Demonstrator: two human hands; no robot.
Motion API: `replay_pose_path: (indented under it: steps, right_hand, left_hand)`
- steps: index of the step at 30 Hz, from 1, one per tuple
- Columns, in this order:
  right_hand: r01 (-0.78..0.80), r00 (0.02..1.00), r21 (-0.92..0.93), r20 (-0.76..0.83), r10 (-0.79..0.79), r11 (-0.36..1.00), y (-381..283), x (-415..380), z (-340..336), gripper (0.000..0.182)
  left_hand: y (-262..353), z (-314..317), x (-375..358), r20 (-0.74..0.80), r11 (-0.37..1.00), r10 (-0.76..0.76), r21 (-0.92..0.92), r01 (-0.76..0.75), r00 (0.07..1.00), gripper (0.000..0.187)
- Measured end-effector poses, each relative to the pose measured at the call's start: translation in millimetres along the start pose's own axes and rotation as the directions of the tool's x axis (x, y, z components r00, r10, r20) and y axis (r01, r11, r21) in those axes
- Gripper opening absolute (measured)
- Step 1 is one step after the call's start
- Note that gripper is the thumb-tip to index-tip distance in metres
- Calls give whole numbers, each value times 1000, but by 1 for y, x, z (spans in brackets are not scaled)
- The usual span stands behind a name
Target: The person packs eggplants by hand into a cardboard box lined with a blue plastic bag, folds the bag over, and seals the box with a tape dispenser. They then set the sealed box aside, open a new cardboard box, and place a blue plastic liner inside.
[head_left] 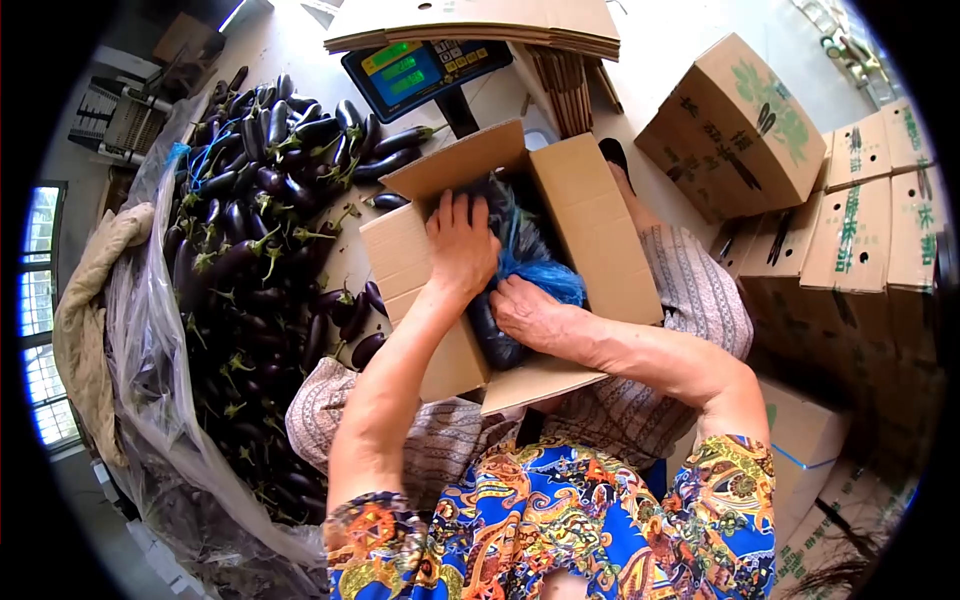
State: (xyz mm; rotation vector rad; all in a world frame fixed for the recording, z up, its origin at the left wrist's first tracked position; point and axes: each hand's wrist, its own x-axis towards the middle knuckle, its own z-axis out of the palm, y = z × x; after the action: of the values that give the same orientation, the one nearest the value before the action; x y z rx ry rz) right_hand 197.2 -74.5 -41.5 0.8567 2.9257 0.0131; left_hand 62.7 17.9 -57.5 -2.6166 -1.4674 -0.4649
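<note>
Between my knees stands a cardboard box (610, 225) with its flaps folded outward. Dark purple eggplants (490, 335) fill it, partly covered by a thin blue plastic bag (545, 280). My left hand (462, 240) lies on the contents near the box's left wall, fingers stretched out and slightly apart, their tips partly hidden among the eggplants. Lower in the box, my right hand (527, 312) has its fingers curled and closed at the gathered edge of the blue bag. Some of the eggplants are hidden beneath the hands and the bag.
A big heap of loose eggplants (260, 250) lies at left beside crumpled clear plastic sheeting (155, 330). A lit digital scale (420, 75) stands ahead, below flat cardboard sheets (470, 25). Closed printed cartons (735, 125) are stacked at right.
</note>
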Motion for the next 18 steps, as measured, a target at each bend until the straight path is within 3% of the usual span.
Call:
replay_pose_path:
  steps: [3, 6, 9, 11, 12, 13, 14, 15, 18]
  right_hand:
    - [13, 1000, -48, -13, -13, 999, -1, 0, 0, 19]
    - [30, 999, -43, -14, -30, 999, 3, -2, 11, 19]
    - [-7, 990, 49, 143, 0, 999, -1, 1, -12, 20]
    - [-20, 994, -75, 101, 28, 997, -8, -2, -5, 21]
    - [-25, 996, -149, 76, 36, 988, -9, -1, -1, 22]
    - [-39, 969, -137, 235, 71, 990, -16, 12, 7, 24]
    - [-43, 979, -145, 192, 71, 989, -18, 11, 16, 24]
    - [-45, 986, -152, 152, 69, 987, -17, 8, 13, 24]
    - [67, 995, -39, 80, -63, 997, -4, -15, -4, 20]
  left_hand:
    - [11, 14, 25, 17, 980, -197, -35, 198, 980, 45]
    - [0, 20, 18, -22, 982, 46, -180, -49, 999, 46]
    - [-10, -6, 27, 169, 854, 104, -520, -1, 980, 47]
    - [3, -34, 39, 323, 737, 224, -673, 57, 919, 54]
    - [16, -36, 38, 297, 736, 315, -677, -34, 901, 54]
    - [30, -37, 37, 432, 769, 405, -637, -45, 806, 51]
    - [43, -36, 37, 555, 797, 475, -601, -66, 683, 48]
    - [51, -30, 33, 607, 824, 486, -558, -99, 629, 36]
    - [28, -14, 42, 516, 906, 424, -234, -354, 744, 19]
